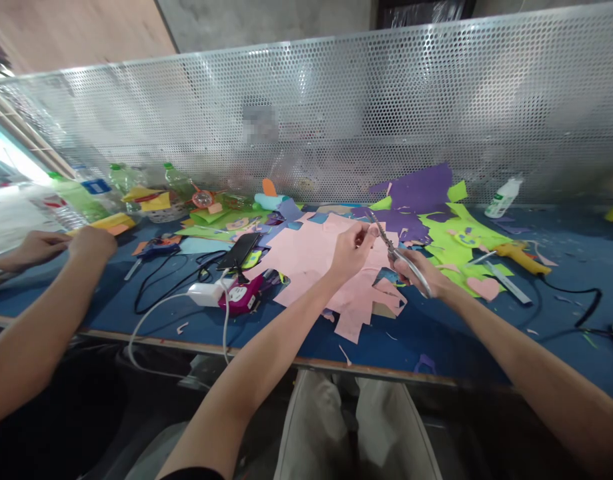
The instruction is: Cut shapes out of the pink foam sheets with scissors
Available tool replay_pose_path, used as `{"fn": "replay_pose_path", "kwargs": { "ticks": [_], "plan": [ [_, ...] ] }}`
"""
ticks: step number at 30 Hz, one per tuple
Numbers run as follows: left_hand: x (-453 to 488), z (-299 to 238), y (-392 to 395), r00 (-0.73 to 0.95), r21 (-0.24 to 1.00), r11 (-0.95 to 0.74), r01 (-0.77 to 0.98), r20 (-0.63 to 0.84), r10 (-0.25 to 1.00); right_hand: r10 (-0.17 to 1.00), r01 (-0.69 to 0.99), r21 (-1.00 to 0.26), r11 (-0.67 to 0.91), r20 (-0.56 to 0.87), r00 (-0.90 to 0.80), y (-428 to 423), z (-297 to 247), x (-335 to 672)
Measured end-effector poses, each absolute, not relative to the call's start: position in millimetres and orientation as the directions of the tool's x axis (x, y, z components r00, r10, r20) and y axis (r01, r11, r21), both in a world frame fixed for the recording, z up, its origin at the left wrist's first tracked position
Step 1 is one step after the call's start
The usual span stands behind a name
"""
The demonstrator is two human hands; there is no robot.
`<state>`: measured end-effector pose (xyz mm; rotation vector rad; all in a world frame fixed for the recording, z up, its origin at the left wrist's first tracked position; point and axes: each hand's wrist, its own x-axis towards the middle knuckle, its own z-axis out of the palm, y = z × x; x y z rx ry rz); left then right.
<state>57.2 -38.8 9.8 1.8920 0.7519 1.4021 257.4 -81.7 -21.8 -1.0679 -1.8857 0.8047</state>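
My right hand (pixel 420 272) is wrapped round the handles of a pair of metal scissors (pixel 385 237), whose blades point up and to the left. Close to the blades, my left hand (pixel 353 248) pinches a small piece of pink paper, partly hidden by the fingers. Beneath both hands spreads a large, jagged-edged sheet of pink paper (pixel 306 257) on the blue tabletop. A pink paper heart (pixel 483 288) lies to the right of my right hand.
Purple paper (pixel 421 190) and lime-green paper (pixel 466 233) lie behind. At right are a yellow glue gun (pixel 523 257) and a white bottle (pixel 504 198). Left of the pink sheet are a black phone (pixel 239 251) and a magenta power strip (pixel 241 295). A co-worker's hands (pixel 91 245) work at far left.
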Motion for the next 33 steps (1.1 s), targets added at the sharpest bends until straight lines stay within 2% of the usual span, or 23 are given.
{"fn": "replay_pose_path", "kwargs": {
  "ticks": [8, 17, 20, 23, 27, 33],
  "plan": [
    [59.0, 8.7, -38.2, 0.242, 0.79, -0.613, 0.019, 0.591, 0.77, 0.867, 0.441, -0.752, 0.49, 0.371, -0.332, -83.9, -18.1, 252.9],
    [58.8, 7.3, -33.1, 0.172, 0.81, -0.573, -0.127, 0.587, 0.791, 0.862, 0.495, -0.707, 0.505, 0.388, -0.326, -82.7, -20.2, 251.6],
    [59.3, 7.5, -33.3, 0.152, 0.82, -0.549, -0.162, 0.57, 0.807, 0.871, 0.509, -0.706, 0.492, 0.405, -0.279, -80.7, -26.0, 251.4],
    [58.5, 7.7, -33.0, 0.128, 0.823, -0.539, -0.181, 0.563, 0.817, 0.882, 0.4, -0.789, 0.467, 0.445, -0.153, -75.0, -35.1, 249.9],
    [54.7, 6.7, -30.7, 0.221, 0.802, -0.598, -0.013, 0.585, 0.78, 0.862, 0.193, -0.849, 0.493, 0.506, 0.021, -66.5, -38.2, 248.0],
    [53.6, 3.4, -30.9, 0.527, 0.624, -0.735, 0.266, 0.544, 0.653, 0.838, 0.032, -0.868, 0.496, 0.489, 0.242, -64.1, -24.9, 251.7]
  ]
}}
